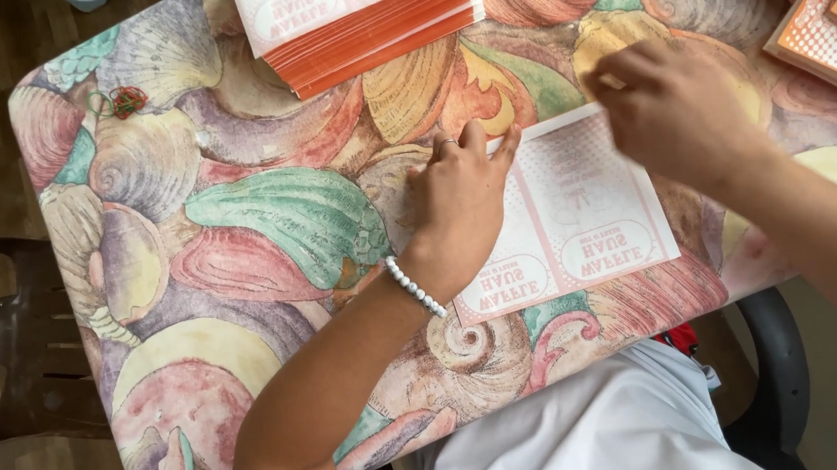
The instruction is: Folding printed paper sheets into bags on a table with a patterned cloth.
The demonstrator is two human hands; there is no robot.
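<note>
Shell-patterned table [244, 226]: left hand [455, 199] flat, fingers together, pressing pink-printed paper sheet [582, 215].

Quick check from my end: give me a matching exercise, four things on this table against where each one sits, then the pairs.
Things:
1. stack of orange-edged sheets
2. rubber bands
3. flat printed sheet
4. folded orange boxes

Places:
A. near the table's left edge
B. under both hands, near the table's front edge
C. far edge, middle
D. upper right corner

Pairs: 1-C, 2-A, 3-B, 4-D. The left hand presses on the sheet; the right hand is at its far edge, blurred.
</note>
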